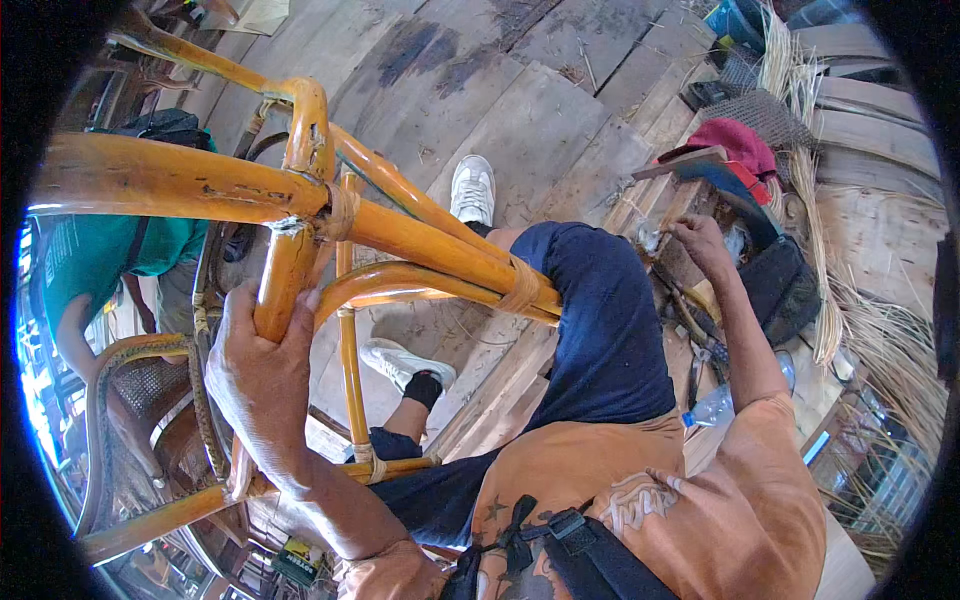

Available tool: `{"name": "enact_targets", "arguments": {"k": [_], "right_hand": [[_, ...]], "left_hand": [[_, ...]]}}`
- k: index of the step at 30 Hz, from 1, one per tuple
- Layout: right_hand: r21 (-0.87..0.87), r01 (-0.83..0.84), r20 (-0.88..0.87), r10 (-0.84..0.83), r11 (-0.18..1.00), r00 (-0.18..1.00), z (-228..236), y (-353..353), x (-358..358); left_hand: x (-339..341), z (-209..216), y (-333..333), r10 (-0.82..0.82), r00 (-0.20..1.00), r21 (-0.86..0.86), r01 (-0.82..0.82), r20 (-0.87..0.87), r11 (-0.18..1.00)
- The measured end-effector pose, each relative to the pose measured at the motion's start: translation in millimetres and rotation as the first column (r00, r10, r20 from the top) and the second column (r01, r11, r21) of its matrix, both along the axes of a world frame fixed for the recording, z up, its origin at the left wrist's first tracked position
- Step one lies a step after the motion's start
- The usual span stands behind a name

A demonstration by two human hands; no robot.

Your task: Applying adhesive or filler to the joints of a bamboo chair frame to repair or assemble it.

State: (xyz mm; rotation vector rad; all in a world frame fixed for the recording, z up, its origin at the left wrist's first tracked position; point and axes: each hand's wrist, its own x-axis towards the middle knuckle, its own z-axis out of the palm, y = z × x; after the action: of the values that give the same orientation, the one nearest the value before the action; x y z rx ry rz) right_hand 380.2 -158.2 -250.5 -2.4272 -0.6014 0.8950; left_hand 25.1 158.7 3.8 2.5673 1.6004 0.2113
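Observation:
An orange rattan chair frame (400, 235) stands in front of me, its poles bound with strips at the joints. My left hand (262, 362) is shut around an upright pole of the frame, just under a joint. My right hand (700, 245) reaches out to the right into a clutter of tools and small things on a low wooden surface; what it grips, if anything, is hidden. My knee in dark blue trousers (600, 320) lies between both hands.
White shoes (474, 188) rest on the wooden plank floor (520, 110). Bundles of pale rattan strips (880, 340) lie at the right, beside a red cloth (740, 145) and a plastic bottle (712, 406). A person in a green shirt (95, 255) sits at the left behind a woven chair (130, 400).

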Motion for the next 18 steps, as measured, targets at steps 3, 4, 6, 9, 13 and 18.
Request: {"name": "enact_targets", "arguments": {"k": [3, 4, 6, 9, 13, 18], "right_hand": [[0.014, -0.167, 0.177, 0.162, 0.986, 0.971, 24.8, 15.9, -15.5], [0.056, -0.112, 0.181, 0.1, 0.992, 0.978, 37.3, 15.0, -16.0], [0.139, 0.026, 0.162, -0.049, 0.99, 0.986, 64.4, 19.4, -17.9], [0.5, 0.252, -0.124, -0.22, 0.829, 0.968, 116.1, 71.1, -57.8], [0.723, 0.049, -0.002, -0.069, 0.689, 0.998, 187.2, 144.7, -121.3], [0.916, -0.162, 0.089, 0.206, 0.368, 0.974, 216.0, 213.1, -176.0]], "left_hand": [[-8.3, 5.2, 0.7, -0.003, 1.0, 0.035, 0.003, -0.017, 0.999], [-8.2, 2.1, 1.0, -0.009, 1.0, 0.046, 0.009, -0.015, 0.999], [-8.9, 1.5, -0.3, -0.062, 0.998, 0.061, 0.062, 0.011, 0.996], [-1.9, 10.2, -6.4, -0.002, 0.998, -0.05, -0.001, -0.065, 0.999], [-10.2, 11.4, -4.2, -0.042, 0.999, -0.052, 0.042, 0.012, 0.998], [-18.2, 7.8, -1.9, -0.044, 0.999, -0.049, 0.044, 0.015, 0.998]]}}
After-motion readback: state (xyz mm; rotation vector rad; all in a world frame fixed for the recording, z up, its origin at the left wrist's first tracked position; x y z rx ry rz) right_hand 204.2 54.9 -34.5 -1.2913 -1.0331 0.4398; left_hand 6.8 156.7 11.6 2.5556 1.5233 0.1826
